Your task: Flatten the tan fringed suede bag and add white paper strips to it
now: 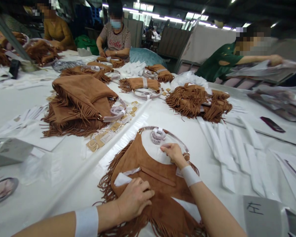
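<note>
A brown suede handbag [160, 187] with long fringe lies before me, its wrapped handle curving away from me. My left hand [135, 199] is on the bag's front, fingers bent against the suede and closed on it; its thumb is hidden. Inside the handle's loop, my right hand [174, 153] has thumb and forefinger pinched together. What they hold, if anything, is too small to make out. Just beyond those fingertips sits a coiled, wrapped strap [158, 135] with a white band. White paper [123, 178] pokes from the zip pocket, and another white piece [187, 208] shows lower down.
Stacked fringed bags [81, 102] stand at left beside paper tags [96, 142]. More bags [197, 100] lie beyond. White strips [236, 151] and a phone [272, 124] lie at right, with a grey box [263, 215] nearer. Other people work across the table.
</note>
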`<action>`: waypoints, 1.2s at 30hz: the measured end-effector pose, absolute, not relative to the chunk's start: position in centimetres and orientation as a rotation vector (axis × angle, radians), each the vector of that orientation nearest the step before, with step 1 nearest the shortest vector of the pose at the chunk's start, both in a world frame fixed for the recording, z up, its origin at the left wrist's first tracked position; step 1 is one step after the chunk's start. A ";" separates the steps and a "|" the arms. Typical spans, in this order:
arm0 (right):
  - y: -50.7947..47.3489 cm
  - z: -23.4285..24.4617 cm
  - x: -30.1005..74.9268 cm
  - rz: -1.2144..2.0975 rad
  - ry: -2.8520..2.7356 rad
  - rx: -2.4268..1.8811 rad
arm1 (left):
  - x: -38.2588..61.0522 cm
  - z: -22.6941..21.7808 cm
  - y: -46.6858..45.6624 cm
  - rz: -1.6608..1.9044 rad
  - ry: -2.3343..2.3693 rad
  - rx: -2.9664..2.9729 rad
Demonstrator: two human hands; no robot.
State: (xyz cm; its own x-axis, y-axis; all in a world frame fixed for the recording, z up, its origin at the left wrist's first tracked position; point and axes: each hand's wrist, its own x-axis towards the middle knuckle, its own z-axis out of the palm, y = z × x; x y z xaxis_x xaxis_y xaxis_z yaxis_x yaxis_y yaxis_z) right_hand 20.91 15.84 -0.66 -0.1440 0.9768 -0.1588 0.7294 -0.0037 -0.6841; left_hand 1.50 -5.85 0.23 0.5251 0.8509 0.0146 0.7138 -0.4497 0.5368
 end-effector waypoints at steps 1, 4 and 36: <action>16.0 -0.5 20.8 0.925 -1.906 -1.765 | 1.5 0.2 -5.8 0.388 1.270 2.296; 16.5 0.0 20.3 0.900 -1.888 -1.756 | 1.5 0.3 -5.7 0.401 1.261 2.294; -7.0 -2.0 21.6 0.200 -2.277 -1.006 | 1.4 -1.0 -6.2 0.546 1.302 2.371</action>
